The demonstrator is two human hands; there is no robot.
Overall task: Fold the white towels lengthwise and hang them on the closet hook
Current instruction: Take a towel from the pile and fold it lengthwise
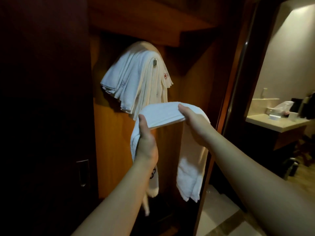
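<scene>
A white towel point(163, 113), folded into a long narrow strip, stretches between my two hands just below the closet hook. My left hand point(146, 142) grips its left part, thumb on top, and one end hangs down behind my forearm. My right hand point(192, 121) grips the right part, with the other end point(189, 178) hanging down to the right. Above, several folded white towels point(136, 82) drape over the dark metal hook point(154, 62) on the wooden closet back. One of them shows a small red emblem at its right edge.
A dark closet door point(42, 116) with a recessed handle point(82, 172) fills the left side. The wooden door frame point(228, 99) stands to the right. Beyond it, a bathroom counter point(276, 123) holds a tissue box and small items. Pale floor tiles lie at the lower right.
</scene>
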